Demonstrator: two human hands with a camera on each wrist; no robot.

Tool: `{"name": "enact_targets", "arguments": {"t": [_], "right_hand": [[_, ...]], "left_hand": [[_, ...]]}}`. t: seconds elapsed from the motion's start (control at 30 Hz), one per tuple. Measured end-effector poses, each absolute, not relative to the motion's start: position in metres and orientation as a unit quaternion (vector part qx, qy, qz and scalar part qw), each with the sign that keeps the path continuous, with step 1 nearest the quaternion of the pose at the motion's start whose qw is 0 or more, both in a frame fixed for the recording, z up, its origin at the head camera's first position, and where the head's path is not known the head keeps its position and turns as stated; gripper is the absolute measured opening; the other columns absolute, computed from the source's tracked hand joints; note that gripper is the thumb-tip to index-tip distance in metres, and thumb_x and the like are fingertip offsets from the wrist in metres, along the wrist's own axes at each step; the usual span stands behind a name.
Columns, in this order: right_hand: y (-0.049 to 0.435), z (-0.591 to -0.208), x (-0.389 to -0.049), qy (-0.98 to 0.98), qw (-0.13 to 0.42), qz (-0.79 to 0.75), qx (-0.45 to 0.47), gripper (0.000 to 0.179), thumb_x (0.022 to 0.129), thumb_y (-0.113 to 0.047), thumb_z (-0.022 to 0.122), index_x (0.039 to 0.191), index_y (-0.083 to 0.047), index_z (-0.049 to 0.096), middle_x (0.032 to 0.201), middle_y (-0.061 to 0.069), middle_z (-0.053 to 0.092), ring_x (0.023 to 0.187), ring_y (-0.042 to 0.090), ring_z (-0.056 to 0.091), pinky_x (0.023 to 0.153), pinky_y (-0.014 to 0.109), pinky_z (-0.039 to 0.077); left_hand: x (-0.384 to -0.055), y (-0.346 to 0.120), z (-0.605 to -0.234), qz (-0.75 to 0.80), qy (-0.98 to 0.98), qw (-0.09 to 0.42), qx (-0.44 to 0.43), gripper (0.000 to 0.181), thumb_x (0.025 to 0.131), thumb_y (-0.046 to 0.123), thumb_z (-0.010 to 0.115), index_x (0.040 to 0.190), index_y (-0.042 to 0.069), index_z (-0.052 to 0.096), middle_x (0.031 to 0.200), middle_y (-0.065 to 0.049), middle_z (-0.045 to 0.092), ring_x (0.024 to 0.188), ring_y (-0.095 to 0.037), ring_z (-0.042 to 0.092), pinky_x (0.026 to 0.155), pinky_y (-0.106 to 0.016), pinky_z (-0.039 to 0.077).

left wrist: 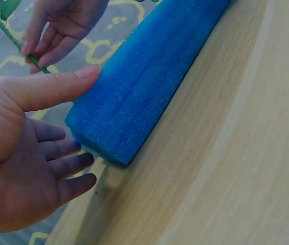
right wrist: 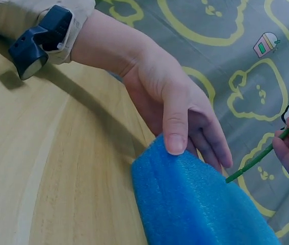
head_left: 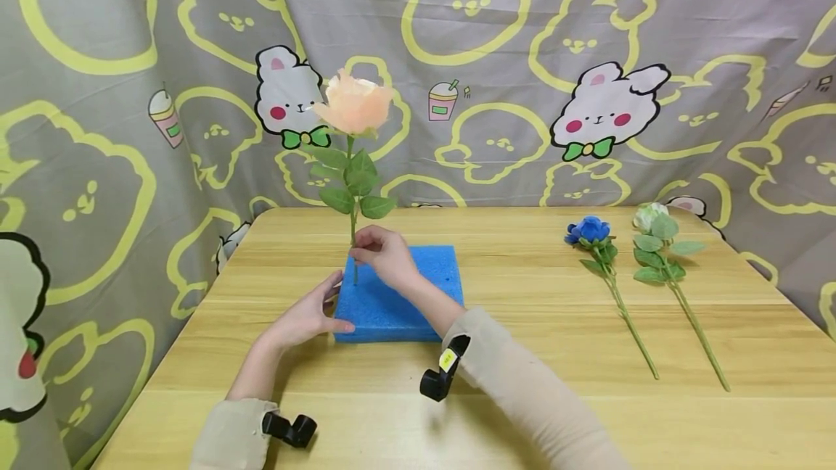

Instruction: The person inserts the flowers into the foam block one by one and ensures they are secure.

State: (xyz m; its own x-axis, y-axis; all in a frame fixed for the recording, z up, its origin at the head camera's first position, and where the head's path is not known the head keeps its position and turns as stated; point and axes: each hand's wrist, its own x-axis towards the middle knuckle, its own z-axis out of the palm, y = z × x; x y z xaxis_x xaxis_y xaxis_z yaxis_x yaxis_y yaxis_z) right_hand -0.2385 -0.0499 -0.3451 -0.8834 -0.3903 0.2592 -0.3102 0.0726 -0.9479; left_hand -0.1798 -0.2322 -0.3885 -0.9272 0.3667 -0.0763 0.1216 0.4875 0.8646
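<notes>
A peach artificial rose (head_left: 355,104) stands upright, its green stem (head_left: 355,227) reaching down to the left part of a blue foam block (head_left: 398,310). Near the stem's lower end, my right hand (head_left: 385,256) pinches it between thumb and fingers. My left hand (head_left: 303,318) rests at the block's left side. Its thumb (left wrist: 65,87) touches the front corner, while the other fingers (left wrist: 68,166) extend fairly straight along the side. In the right wrist view, the stem's lower end (right wrist: 231,178) meets the foam's top; how deep it goes is hidden.
On the right of the wooden table (head_left: 522,376) lie a blue artificial flower (head_left: 589,231) and a white one (head_left: 651,217), long stems pointing toward the front. A small dark hole (head_left: 447,279) shows in the foam's right part. A patterned curtain (head_left: 483,78) hangs behind.
</notes>
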Motion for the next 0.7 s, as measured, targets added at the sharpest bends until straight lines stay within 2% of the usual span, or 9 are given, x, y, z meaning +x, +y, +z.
{"name": "enact_targets", "arguments": {"t": [0.43, 0.7], "right_hand": [[-0.0516, -0.3543, -0.242, 0.748, 0.027, -0.618, -0.24, 0.013, 0.088, -0.004, 0.063, 0.1, 0.002, 0.063, 0.09, 0.012, 0.064, 0.076, 0.018, 0.065, 0.075, 0.037, 0.055], [-0.0525, -0.354, -0.2433, 0.76, 0.026, -0.601, -0.244, 0.015, 0.088, -0.004, 0.063, 0.102, 0.001, 0.064, 0.09, 0.013, 0.065, 0.074, 0.018, 0.066, 0.073, 0.037, 0.055]], "left_hand": [[-0.1822, -0.2323, -0.3903, 0.481, 0.856, 0.118, 0.148, 0.1, 0.076, 0.023, 0.078, 0.148, -0.003, 0.013, 0.15, -0.027, 0.021, 0.137, -0.044, 0.021, 0.108, -0.06, 0.018], [-0.1819, -0.2329, -0.3914, 0.478, 0.857, 0.118, 0.155, 0.097, 0.078, 0.024, 0.077, 0.147, -0.004, 0.015, 0.15, -0.027, 0.021, 0.136, -0.045, 0.022, 0.107, -0.059, 0.022]]}}
